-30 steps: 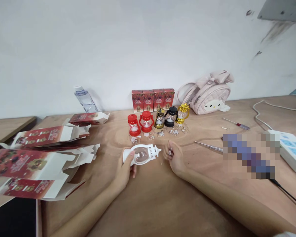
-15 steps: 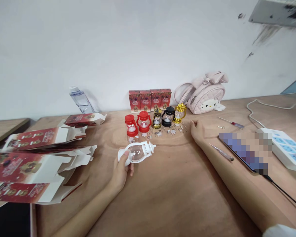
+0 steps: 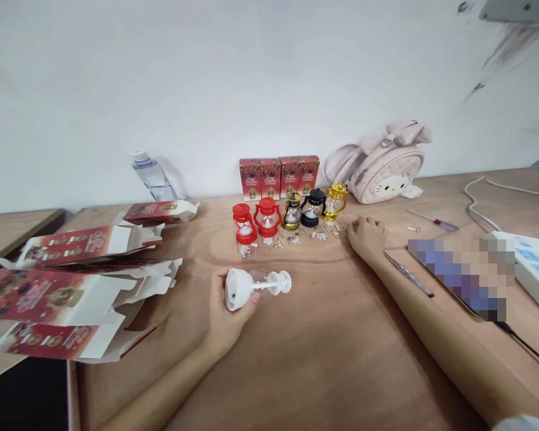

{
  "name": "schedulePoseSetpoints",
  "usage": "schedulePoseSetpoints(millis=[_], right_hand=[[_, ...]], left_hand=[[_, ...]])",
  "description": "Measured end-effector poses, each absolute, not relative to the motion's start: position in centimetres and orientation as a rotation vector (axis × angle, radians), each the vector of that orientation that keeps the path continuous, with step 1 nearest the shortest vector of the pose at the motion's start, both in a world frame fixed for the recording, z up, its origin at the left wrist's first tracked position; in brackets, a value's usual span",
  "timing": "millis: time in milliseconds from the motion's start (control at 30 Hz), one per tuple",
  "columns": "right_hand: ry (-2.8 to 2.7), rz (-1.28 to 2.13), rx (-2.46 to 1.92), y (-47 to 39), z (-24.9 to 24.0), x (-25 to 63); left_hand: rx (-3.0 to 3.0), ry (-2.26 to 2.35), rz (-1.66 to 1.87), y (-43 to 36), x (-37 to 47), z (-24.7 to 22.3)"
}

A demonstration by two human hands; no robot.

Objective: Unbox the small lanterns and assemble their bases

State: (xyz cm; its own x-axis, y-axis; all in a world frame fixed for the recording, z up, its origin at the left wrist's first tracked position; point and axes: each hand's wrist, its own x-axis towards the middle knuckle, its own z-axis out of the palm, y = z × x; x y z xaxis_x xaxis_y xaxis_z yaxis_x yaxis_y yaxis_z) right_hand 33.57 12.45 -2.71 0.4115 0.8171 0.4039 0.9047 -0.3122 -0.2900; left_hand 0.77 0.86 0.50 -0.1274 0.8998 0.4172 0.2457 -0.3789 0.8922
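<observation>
My left hand (image 3: 231,311) is wrapped around the base of a small white lantern (image 3: 258,287) with a clear globe. The lantern lies sideways in the air above the table, its white base turned partly toward me and its cap pointing right. My right hand (image 3: 367,234) rests on the table with its fingers curled in, and nothing shows in it. It is nearest to the gold lantern (image 3: 335,202) and the small loose parts (image 3: 336,228) before it. Also in that row stand two red lanterns (image 3: 268,217), a bronze lantern (image 3: 291,211) and a black lantern (image 3: 312,208).
Several red boxes (image 3: 269,178) stand behind the lanterns, by a pink bag (image 3: 388,167). Opened red cartons (image 3: 63,293) lie left, near a clear bottle (image 3: 155,176). Right are a screwdriver (image 3: 435,222), a pen-like tool (image 3: 406,274), a phone (image 3: 458,278) and a power strip (image 3: 527,263).
My left hand has turned the white lantern so that its base faces more toward me. My right hand stays by the small parts, its knuckles showing more now. The view has shifted slightly.
</observation>
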Motion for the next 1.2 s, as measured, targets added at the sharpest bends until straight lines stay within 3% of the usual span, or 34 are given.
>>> schedulePoseSetpoints(millis=[233,367,567,833,1000,1200], right_hand=[[-1.453,-0.42,-2.125,11.8,-2.1,32.8],[-1.555,-0.514,-1.649,10.1,-2.2,30.2],[-1.912,-0.262,-0.826,4.1,-1.8,22.0],[-1.949,0.103,-0.722,0.2,-0.2,17.1],[-1.844,0.463,-0.785,1.1,-0.4,17.3],[-1.864,0.591,-0.791,1.1,-0.4,17.3]], left_hand=[[2.345,1.284,1.773,0.2,0.1,-0.5],[2.525,1.257,1.611,1.3,-0.5,-0.7],[2.668,1.328,1.414,2.8,-0.6,-0.1],[2.947,1.035,1.455,2.1,0.0,-0.1],[2.919,1.093,1.367,2.2,0.0,-0.1],[2.976,1.143,1.362,2.1,0.0,-0.1]])
